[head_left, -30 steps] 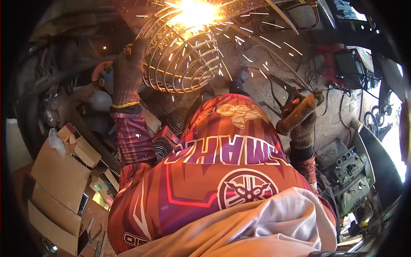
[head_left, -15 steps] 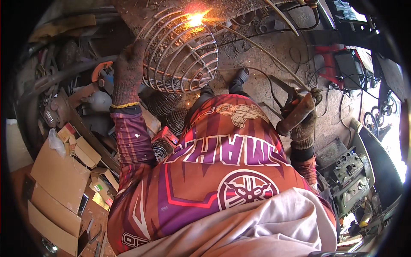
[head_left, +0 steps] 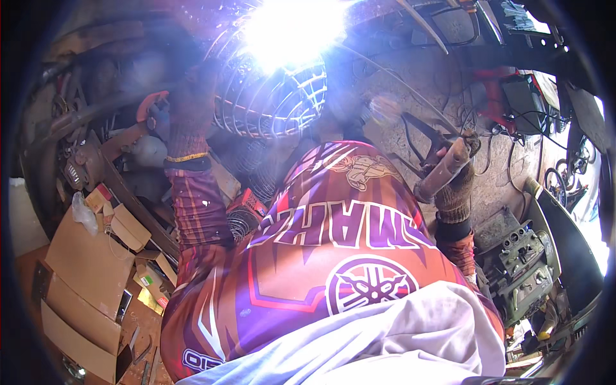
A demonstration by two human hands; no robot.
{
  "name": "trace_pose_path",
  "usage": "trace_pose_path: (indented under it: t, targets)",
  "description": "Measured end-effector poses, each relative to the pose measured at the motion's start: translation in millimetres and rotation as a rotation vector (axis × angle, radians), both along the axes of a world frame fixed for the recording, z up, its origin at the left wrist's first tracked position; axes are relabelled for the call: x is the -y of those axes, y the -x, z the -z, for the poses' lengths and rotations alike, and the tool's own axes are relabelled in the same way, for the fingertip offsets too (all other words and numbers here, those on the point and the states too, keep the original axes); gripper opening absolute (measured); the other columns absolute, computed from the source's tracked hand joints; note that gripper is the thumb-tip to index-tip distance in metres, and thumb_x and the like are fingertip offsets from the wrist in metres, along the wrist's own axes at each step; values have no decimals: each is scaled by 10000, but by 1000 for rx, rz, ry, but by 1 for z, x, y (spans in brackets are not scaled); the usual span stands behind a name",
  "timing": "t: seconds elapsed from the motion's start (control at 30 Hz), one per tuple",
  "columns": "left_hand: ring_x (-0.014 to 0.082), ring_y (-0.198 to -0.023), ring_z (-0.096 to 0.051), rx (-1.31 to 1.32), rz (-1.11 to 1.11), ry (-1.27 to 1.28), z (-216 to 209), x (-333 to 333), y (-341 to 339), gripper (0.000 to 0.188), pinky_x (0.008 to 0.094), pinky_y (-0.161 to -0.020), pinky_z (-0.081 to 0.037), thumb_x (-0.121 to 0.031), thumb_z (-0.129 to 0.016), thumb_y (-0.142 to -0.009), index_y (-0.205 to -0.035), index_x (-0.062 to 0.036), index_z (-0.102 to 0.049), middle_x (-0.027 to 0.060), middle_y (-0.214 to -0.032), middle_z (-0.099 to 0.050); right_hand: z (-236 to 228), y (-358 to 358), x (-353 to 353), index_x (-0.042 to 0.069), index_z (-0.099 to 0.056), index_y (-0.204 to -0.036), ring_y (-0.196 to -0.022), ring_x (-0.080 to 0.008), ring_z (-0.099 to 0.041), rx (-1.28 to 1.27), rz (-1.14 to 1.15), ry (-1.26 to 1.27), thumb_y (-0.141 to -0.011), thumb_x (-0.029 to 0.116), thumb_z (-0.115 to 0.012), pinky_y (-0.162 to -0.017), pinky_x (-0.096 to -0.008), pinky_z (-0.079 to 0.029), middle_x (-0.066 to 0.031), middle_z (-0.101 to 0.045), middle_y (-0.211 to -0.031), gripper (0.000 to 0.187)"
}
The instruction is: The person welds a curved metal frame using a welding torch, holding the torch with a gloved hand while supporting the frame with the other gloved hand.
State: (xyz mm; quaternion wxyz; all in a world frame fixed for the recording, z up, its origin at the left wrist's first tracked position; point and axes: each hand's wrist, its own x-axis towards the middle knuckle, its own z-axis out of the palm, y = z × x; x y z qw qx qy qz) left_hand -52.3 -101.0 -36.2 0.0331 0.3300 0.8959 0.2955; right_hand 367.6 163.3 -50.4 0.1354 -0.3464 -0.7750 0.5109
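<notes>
A dome-shaped cage of metal wire rings (head_left: 276, 106) hangs at the top centre, its upper part lost in a blinding white arc glare (head_left: 292, 32). At the cage's left side is my left hand (head_left: 192, 106), in a knitted work glove; it grips the cage's edge, its fingertips dim in shadow. My right hand (head_left: 454, 192), gloved too, is closed round a welding electrode holder (head_left: 446, 170) at the right. A long thin welding rod (head_left: 410, 90) runs from the holder's jaws up left into the glare.
More wire coils (head_left: 256, 170) lie below the cage. Opened cardboard boxes (head_left: 90, 269) stand at the lower left. A greasy metal engine block (head_left: 526, 269) sits at the right. A red machine (head_left: 494, 99) and loose cables (head_left: 513, 167) are on the floor beyond.
The small orange glow at the cage's top has flared into a large white-blue arc, and the surroundings look darker and hazy. Both hands stay nearly where they were.
</notes>
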Motion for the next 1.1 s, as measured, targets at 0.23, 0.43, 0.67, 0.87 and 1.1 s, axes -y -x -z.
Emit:
trace_pose_path:
  t: [0.23,0.43,0.67,0.87,1.1]
  targets:
    - [103,-664,-533,-273,92,76,7,7,1,377,279,-601,-429,-413,-577,-896,-980,-48,-621,13,-750,-578,-14,1,-4,40,-494,-1100,-759,-161,-634,73,-74,-29,-880,189,-614,-623,-283,-536,-52,-589,-909,291]
    - [118,-677,-541,-398,188,119,24,5,4,320,289,-615,-434,-362,-577,-907,-990,-57,-621,16,-773,-586,-30,24,17,38,-529,-1047,-756,-181,-619,-191,273,475,-940,211,-503,-597,-312,-508,-82,-597,-870,204]
    - [134,-691,-552,-100,204,15,25,-3,7,254,299,-631,-440,-303,-578,-919,-1001,-67,-622,21,-799,-596,-28,22,6,50,-538,-989,-707,-184,-616,-68,138,303,-951,254,-506,-607,-317,-526,-75,-600,-830,209]
    - [40,-661,-451,557,-152,-258,9,-24,-14,378,262,-600,-391,-408,-583,-920,-815,-45,-595,-41,-663,-505,-22,18,7,22,-568,-1061,-725,-152,-643,-88,242,386,-798,177,-693,-642,-303,-510,-56,-661,-801,330]
    - [78,-669,-467,462,-138,-129,38,-7,1,407,286,-600,-397,-441,-601,-899,-819,-43,-580,-5,-677,-501,14,-3,0,86,-557,-906,-570,-159,-566,23,426,307,-872,401,-558,-516,-295,-455,-43,-573,-692,317]
